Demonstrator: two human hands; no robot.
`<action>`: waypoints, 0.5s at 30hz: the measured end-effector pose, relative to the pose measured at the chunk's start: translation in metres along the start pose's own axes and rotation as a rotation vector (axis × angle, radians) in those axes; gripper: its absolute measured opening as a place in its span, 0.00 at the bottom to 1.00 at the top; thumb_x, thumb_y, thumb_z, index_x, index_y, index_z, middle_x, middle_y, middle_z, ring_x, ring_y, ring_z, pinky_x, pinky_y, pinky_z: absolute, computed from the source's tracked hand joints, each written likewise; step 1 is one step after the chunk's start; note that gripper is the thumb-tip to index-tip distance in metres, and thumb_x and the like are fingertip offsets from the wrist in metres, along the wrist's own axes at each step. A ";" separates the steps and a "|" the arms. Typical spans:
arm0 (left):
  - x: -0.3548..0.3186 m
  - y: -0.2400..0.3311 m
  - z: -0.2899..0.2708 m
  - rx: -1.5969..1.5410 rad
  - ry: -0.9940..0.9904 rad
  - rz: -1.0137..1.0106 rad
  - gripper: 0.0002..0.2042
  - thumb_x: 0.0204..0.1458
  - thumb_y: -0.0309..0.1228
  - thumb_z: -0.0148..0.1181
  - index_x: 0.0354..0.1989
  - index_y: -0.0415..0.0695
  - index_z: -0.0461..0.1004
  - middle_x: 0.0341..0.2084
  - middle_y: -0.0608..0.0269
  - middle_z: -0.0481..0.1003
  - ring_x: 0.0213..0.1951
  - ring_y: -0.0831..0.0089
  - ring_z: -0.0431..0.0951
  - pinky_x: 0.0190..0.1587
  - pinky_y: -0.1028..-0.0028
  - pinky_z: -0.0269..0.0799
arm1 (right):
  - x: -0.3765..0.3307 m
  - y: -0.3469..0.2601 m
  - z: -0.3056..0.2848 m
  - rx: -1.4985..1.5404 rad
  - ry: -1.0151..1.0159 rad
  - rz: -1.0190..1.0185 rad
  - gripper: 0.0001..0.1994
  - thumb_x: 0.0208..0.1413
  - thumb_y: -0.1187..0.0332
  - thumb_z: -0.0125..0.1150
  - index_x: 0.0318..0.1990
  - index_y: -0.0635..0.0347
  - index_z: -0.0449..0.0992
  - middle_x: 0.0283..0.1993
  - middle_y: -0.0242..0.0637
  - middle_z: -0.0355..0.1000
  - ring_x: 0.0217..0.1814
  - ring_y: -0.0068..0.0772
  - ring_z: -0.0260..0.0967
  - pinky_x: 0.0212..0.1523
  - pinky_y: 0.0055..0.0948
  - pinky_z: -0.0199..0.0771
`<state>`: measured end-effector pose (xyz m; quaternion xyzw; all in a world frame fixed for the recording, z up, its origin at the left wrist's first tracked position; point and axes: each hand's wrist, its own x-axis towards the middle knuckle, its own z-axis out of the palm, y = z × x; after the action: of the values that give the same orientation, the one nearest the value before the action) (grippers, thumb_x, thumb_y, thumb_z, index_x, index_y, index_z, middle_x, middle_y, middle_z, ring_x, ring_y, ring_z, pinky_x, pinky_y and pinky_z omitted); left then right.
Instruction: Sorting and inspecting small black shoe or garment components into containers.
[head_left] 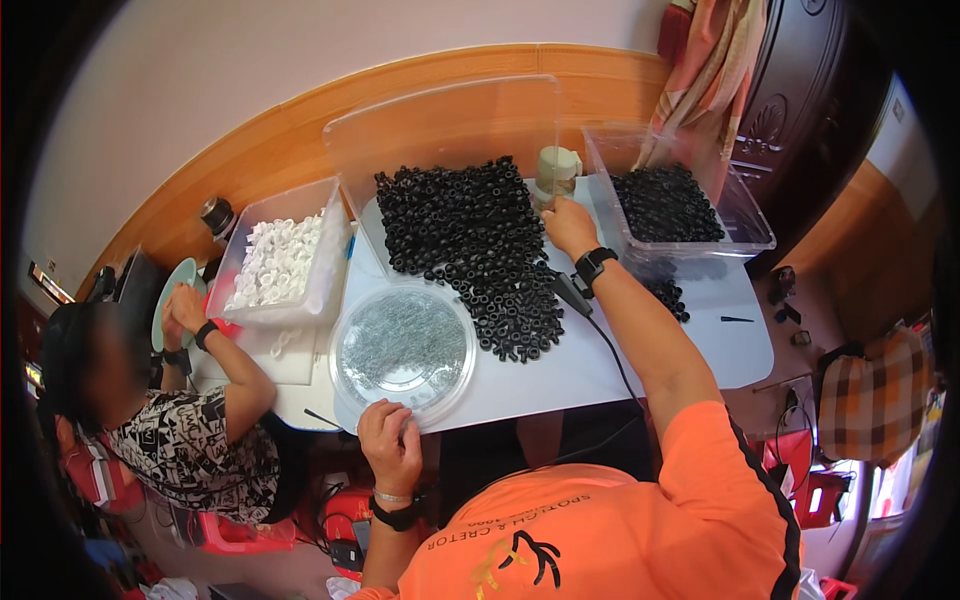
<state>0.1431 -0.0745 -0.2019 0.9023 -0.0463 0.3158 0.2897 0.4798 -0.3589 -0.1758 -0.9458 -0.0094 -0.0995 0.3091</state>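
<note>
Reaching: right hand (570,225) stretched over the black rings (480,250) heaped on the counter (620,350); its grip could not be told.
Left hand (392,440): curled at the round tray (403,348).
Progress: most rings lay unsorted.

The right arm stretches far forward, its right hand (570,225) curled with knuckles up. The left hand (390,440) stays close in, fingers bent downward.
</note>
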 end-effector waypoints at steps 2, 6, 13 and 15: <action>0.000 0.001 0.001 0.007 0.001 -0.001 0.09 0.43 0.23 0.59 0.35 0.41 0.75 0.37 0.54 0.75 0.47 0.51 0.73 0.53 0.57 0.66 | 0.000 0.001 0.001 -0.007 -0.016 0.015 0.13 0.56 0.62 0.57 0.45 0.58 0.77 0.44 0.49 0.77 0.50 0.54 0.73 0.50 0.48 0.72; -0.001 0.001 0.003 -0.005 -0.018 0.005 0.09 0.43 0.22 0.60 0.35 0.41 0.75 0.38 0.55 0.75 0.48 0.51 0.73 0.53 0.57 0.65 | -0.009 0.004 -0.001 0.013 -0.045 -0.011 0.18 0.56 0.61 0.58 0.48 0.64 0.74 0.46 0.56 0.76 0.52 0.57 0.72 0.53 0.48 0.70; -0.004 0.004 0.003 0.002 -0.017 -0.006 0.10 0.43 0.22 0.60 0.36 0.41 0.75 0.40 0.54 0.75 0.49 0.50 0.72 0.55 0.57 0.65 | -0.071 0.007 -0.024 0.125 -0.117 -0.145 0.23 0.55 0.62 0.59 0.55 0.65 0.70 0.52 0.56 0.73 0.56 0.57 0.69 0.56 0.45 0.69; -0.005 0.003 0.004 -0.001 -0.015 -0.002 0.10 0.43 0.22 0.60 0.36 0.41 0.75 0.40 0.54 0.75 0.50 0.50 0.72 0.55 0.57 0.65 | -0.096 0.004 -0.038 0.191 -0.134 -0.246 0.23 0.53 0.61 0.61 0.54 0.64 0.72 0.55 0.51 0.71 0.57 0.53 0.68 0.57 0.42 0.68</action>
<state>0.1403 -0.0801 -0.2059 0.9045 -0.0478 0.3087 0.2903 0.3794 -0.3799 -0.1665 -0.9082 -0.1554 -0.0719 0.3819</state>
